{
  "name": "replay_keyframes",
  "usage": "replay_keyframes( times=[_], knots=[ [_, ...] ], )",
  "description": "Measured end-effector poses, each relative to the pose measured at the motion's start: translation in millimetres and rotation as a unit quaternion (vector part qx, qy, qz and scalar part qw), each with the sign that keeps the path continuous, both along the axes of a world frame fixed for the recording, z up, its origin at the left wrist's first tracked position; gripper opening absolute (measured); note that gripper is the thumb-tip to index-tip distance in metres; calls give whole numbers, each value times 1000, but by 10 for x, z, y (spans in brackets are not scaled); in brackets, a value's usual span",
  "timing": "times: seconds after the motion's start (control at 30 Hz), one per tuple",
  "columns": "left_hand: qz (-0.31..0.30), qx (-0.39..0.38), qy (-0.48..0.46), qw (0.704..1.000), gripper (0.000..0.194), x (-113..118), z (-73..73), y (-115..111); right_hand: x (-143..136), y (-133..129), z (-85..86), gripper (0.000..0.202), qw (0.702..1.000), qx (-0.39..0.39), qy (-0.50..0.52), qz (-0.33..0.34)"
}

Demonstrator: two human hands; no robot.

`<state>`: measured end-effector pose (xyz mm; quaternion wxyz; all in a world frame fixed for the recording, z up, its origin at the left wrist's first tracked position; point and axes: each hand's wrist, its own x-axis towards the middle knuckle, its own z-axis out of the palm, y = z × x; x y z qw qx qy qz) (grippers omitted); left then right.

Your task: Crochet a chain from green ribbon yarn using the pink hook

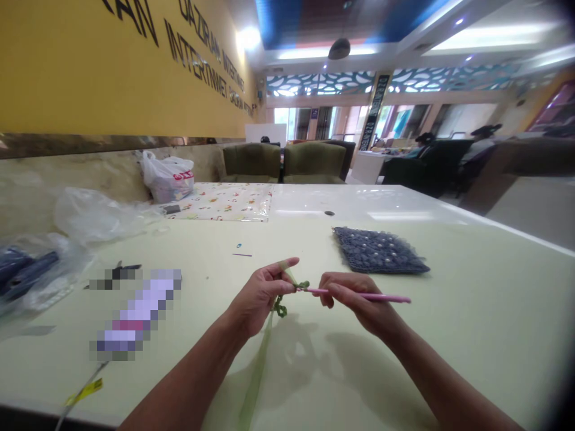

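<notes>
My left hand (pixel 265 293) pinches a small green crocheted piece (pixel 281 307), with the index finger stretched out and a sheer green ribbon running over it. The ribbon (pixel 258 374) also hangs below that hand toward the near edge. In my right hand (pixel 353 296) is a pink crochet hook (pixel 386 297), held like a pen, its tip at the green loops beside my left fingertips. Both hands are above the table, close together. A dark blue-grey crocheted piece with small pearly beads (pixel 380 250) lies beyond my right hand.
At the left are a blurred purple object (pixel 144 308) with a cable, dark scissors (pixel 121 272) and clear plastic bags (pixel 99 215). A blue needle-like item (pixel 242 255) lies ahead. Farther back are a white bag (pixel 168 178), a patterned sheet (pixel 229 202), chairs (pixel 314 161) and people.
</notes>
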<state>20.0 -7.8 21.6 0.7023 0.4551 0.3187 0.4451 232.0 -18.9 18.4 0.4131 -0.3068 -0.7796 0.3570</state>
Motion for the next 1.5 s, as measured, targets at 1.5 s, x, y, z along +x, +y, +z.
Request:
replay_keyframes(
  times=[1.5],
  knots=[
    [75,16,27,997,93,191,-79,-148,-329,-41,-195,31,814,441,-268,-266]
  ],
)
